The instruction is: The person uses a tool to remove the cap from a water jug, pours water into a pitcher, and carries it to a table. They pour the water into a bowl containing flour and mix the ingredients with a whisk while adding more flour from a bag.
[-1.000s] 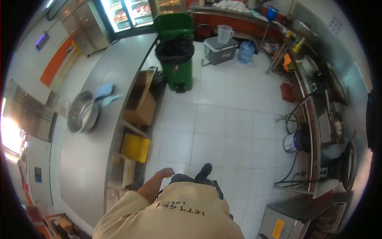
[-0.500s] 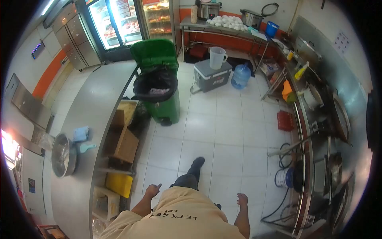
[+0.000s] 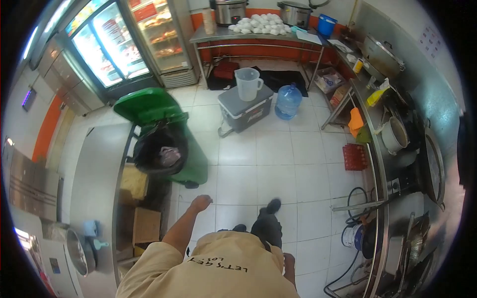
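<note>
Left hand: your left hand [image 3: 201, 202] hangs out in front of you at the end of a bare forearm, over the white tiled floor [image 3: 293, 174].
Left fingers: loosely curled downward, pinching nothing and touching nothing.
Right hand: your right hand [image 3: 288, 260] shows only as a sliver beside your beige shirt [image 3: 218, 270], low at your hip.
Right fingers: you cannot tell from this view whether they are spread or pressed together.
Nearest thing: the green bin [image 3: 195, 166] stands on the floor just ahead and to the left of your left hand, apart from it. Its lid [image 3: 144, 105] is tipped open and a black liner [image 3: 160, 149] fills the mouth.
Beside the bin: the end of the long steel surface [image 3: 94, 169] is on its left, with a cardboard box [image 3: 146, 226] on the shelf beneath.
Foot: one dark shoe [image 3: 272, 205] is planted on the tiles to the right of your left hand.
Further ahead: a grey cooler [image 3: 246, 110] carries a clear jug [image 3: 247, 83], and a blue water bottle [image 3: 288, 101] stands just beside it.
Right side: a red crate [image 3: 355, 157] sits on the floor against the cooking line.
</note>
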Action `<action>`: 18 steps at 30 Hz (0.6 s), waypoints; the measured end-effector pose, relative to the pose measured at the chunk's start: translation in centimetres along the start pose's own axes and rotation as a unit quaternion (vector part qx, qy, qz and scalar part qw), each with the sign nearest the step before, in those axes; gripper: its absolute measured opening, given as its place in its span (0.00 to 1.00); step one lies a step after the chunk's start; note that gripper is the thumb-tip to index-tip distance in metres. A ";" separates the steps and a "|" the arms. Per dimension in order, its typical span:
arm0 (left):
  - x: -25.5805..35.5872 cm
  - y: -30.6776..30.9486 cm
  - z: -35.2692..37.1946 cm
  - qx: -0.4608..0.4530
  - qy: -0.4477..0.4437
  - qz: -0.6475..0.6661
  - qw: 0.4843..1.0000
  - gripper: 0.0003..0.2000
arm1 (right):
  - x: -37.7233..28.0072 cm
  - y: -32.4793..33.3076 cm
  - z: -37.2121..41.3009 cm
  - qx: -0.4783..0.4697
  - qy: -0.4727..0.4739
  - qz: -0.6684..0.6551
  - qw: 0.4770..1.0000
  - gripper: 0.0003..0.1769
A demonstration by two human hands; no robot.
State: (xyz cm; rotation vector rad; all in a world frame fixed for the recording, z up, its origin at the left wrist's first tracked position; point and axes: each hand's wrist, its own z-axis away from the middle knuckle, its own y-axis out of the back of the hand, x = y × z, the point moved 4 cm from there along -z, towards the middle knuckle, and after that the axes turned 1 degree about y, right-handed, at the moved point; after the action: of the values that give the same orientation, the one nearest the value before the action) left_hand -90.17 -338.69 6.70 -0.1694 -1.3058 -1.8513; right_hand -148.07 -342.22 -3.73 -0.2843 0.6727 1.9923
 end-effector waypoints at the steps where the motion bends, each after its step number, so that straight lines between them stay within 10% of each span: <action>1: 1.7 0.5 -3.2 0.017 -0.006 0.037 0.999 0.15 | 2.2 0.8 -1.9 0.005 -0.006 -0.006 1.000 0.15; 2: 3.5 0.8 -6.0 0.009 -0.011 0.035 0.999 0.15 | 5.1 1.1 -5.4 -0.021 0.193 0.254 0.948 0.15; 3: 5.3 1.0 -8.8 0.002 -0.001 0.053 0.999 0.17 | 5.7 0.9 -7.8 -0.045 0.369 0.488 0.790 0.16; 7: 11.4 0.7 -18.0 -0.011 -0.019 0.074 0.997 0.21 | 0.7 4.5 -11.1 -0.092 0.186 0.398 0.894 0.16; 13: 18.0 2.6 -29.0 -0.011 0.033 0.101 0.994 0.24 | -19.0 10.5 -24.9 -0.047 0.164 0.462 0.870 0.16; 15: 19.5 3.7 -31.8 0.025 0.035 0.087 0.995 0.26 | -31.3 13.3 -23.1 -0.001 0.049 0.136 0.989 0.14; 18: 22.0 6.2 -36.5 0.007 0.097 0.329 0.939 0.25 | -47.8 15.3 -21.3 0.032 0.186 0.010 0.982 0.12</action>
State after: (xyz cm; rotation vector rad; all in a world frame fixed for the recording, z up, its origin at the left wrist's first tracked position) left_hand -87.52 -381.69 6.66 -0.3582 -0.9647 -1.2480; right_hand -139.27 -395.15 6.09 -0.6218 0.9755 1.9503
